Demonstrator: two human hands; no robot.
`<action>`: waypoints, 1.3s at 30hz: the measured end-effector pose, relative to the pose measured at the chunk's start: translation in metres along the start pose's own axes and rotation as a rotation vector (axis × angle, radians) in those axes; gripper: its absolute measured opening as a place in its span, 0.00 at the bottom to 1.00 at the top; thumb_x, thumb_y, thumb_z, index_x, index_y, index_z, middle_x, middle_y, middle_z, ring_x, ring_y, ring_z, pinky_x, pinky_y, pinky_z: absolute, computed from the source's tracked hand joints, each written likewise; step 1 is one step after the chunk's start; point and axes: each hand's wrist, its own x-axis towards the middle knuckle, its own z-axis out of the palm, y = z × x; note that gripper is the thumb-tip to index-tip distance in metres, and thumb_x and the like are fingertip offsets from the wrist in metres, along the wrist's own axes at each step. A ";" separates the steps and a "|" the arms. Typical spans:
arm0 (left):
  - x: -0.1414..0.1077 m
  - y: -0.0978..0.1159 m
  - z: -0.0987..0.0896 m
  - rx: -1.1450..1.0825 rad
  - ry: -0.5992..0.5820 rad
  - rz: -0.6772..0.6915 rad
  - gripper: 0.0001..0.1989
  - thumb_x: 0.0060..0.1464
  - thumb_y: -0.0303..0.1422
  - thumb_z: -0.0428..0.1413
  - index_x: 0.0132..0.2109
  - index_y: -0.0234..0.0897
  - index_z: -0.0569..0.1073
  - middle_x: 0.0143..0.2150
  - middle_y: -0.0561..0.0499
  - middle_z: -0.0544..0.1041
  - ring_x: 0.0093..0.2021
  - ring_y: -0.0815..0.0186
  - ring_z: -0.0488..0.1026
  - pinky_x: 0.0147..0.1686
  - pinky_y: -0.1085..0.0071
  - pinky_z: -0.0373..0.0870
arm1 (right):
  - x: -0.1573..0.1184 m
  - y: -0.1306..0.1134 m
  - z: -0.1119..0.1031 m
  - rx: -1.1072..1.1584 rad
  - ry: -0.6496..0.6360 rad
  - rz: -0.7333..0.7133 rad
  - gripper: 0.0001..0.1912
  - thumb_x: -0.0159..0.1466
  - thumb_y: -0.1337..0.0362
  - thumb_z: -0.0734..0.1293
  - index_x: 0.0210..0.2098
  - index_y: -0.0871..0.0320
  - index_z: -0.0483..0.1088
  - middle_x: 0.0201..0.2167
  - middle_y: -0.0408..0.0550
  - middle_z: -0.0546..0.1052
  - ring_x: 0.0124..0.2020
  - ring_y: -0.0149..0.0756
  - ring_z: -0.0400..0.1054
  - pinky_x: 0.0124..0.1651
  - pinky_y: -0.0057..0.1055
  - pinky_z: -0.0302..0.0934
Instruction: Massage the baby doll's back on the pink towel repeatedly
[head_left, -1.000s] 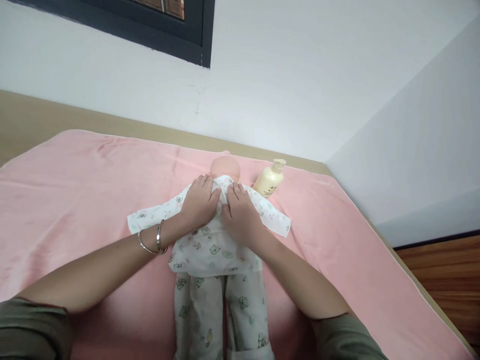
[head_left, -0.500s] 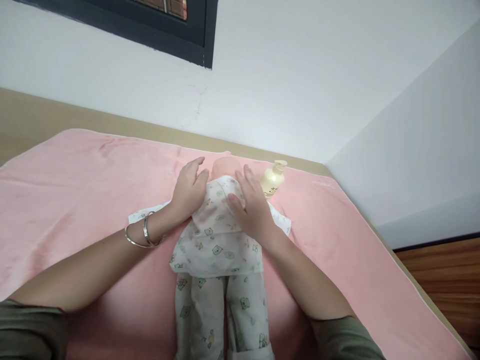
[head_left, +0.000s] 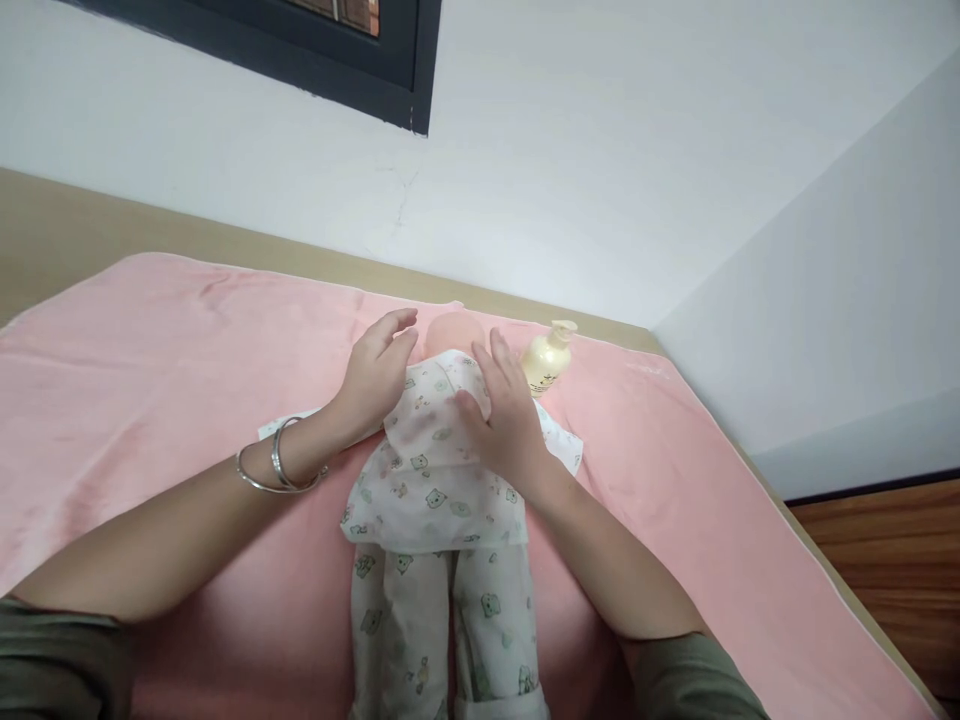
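Note:
A doll (head_left: 454,332) lies on a pink blanket (head_left: 225,350), its round head at the far end. It is dressed in a white printed top (head_left: 435,500) and matching trousers (head_left: 491,625). Beside the head and collar on the left is my left hand (head_left: 379,372), open, with fingers stretched and nothing in it. My right hand (head_left: 510,410) is open too, fingers apart, over the right shoulder of the top near the head. Whether either palm touches the doll, I cannot tell. The doll's face and much of its arms are hidden.
A cream pump bottle (head_left: 549,362) stands on the blanket just right of my right hand. Behind the blanket runs a wooden table edge (head_left: 67,215) against a white wall (head_left: 562,160). A dark window frame (head_left: 360,85) is above, and brown wooden furniture (head_left: 877,570) at the right.
My left hand has shifted slightly left and up, a little away from the doll's collar. The right hand and the doll have hardly moved.

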 end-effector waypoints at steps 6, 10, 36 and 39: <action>0.001 0.000 0.000 -0.125 -0.033 -0.092 0.20 0.60 0.36 0.48 0.55 0.37 0.74 0.60 0.45 0.76 0.63 0.56 0.71 0.65 0.54 0.66 | -0.002 0.000 0.013 -0.011 -0.232 -0.016 0.32 0.71 0.58 0.58 0.71 0.62 0.54 0.75 0.61 0.48 0.77 0.53 0.34 0.74 0.63 0.37; 0.005 -0.006 0.001 -0.212 -0.032 -0.103 0.19 0.59 0.39 0.50 0.53 0.39 0.76 0.60 0.46 0.76 0.62 0.55 0.71 0.64 0.55 0.68 | -0.002 -0.002 0.002 0.020 -0.104 0.029 0.33 0.71 0.57 0.57 0.72 0.60 0.49 0.76 0.58 0.43 0.77 0.51 0.30 0.74 0.62 0.38; 0.033 0.096 0.072 -1.124 -0.530 -0.701 0.38 0.65 0.48 0.43 0.74 0.32 0.48 0.76 0.35 0.51 0.76 0.56 0.48 0.70 0.59 0.58 | 0.019 0.075 -0.113 0.026 0.252 0.242 0.35 0.68 0.63 0.56 0.72 0.68 0.48 0.74 0.58 0.50 0.76 0.42 0.43 0.77 0.46 0.42; 0.042 0.108 0.096 -1.180 -0.533 -0.802 0.39 0.65 0.47 0.41 0.75 0.30 0.41 0.77 0.35 0.44 0.77 0.56 0.43 0.69 0.59 0.59 | 0.026 0.076 -0.087 -0.003 0.203 0.197 0.35 0.66 0.70 0.55 0.72 0.70 0.48 0.74 0.59 0.50 0.76 0.40 0.41 0.77 0.44 0.42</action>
